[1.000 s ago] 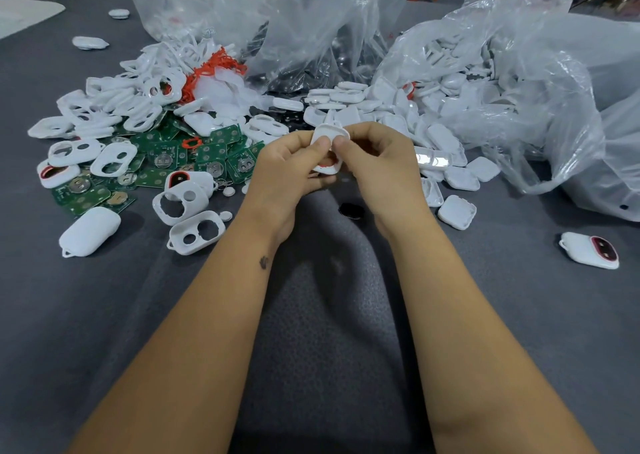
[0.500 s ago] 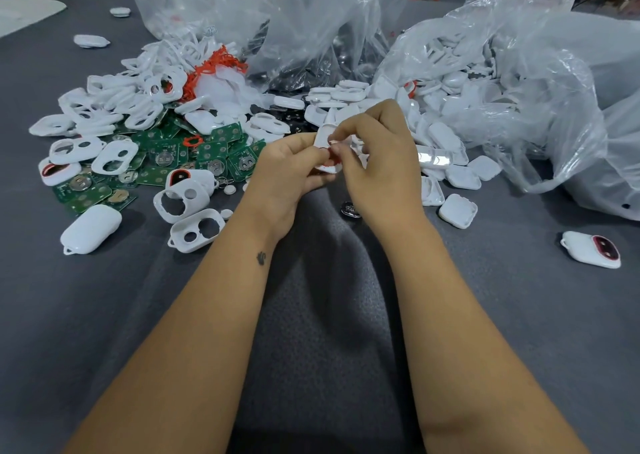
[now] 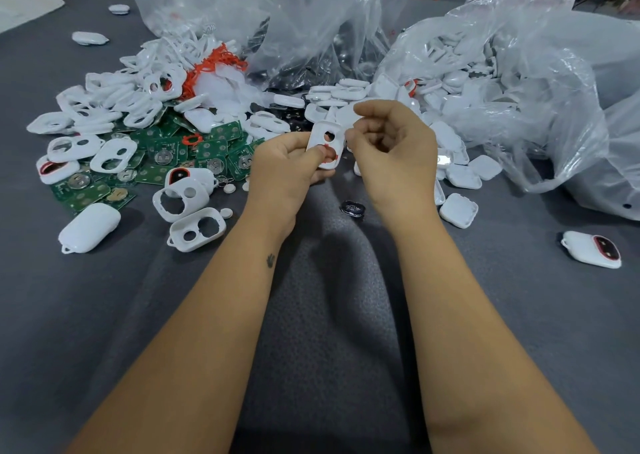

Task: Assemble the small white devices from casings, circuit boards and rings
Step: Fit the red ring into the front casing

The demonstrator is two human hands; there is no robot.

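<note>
Left hand: the left hand (image 3: 291, 168) pinches a white casing (image 3: 327, 144), thumb on its front face and fingers behind, holding it above the grey worktop (image 3: 104, 315).
Right hand: the right hand (image 3: 394, 149) sits just right of the casing, fingers curled inward; its fingertips come close to the casing's right edge, but whether they touch it or pinch some small part cannot be told.
Casing: it has two openings, a small round one above and a larger one below, where an orange-red ring (image 3: 330, 154) shows, partly under the left thumb.
Step in hand: probably seating the ring in the larger opening.
Doing it well: keep the casing steady on its edges so the thumb does not cover the opening, and press the ring evenly around its rim until flush; a tilted ring would likely pop out.
Supplies to the left: green circuit boards (image 3: 162, 157) lie mixed with empty casings (image 3: 195, 228) and a tangle of loose orange rings (image 3: 207, 69).
Supplies to the right: flat white covers (image 3: 459, 209) spill from a clear plastic bag (image 3: 519, 90).
Other items: a small dark piece (image 3: 352, 208) lies between the wrists; a finished-looking device (image 3: 592, 249) sits well apart at far right.
In the way: nothing blocks the hands; the mixed pile will make picking the next board slower.
</note>
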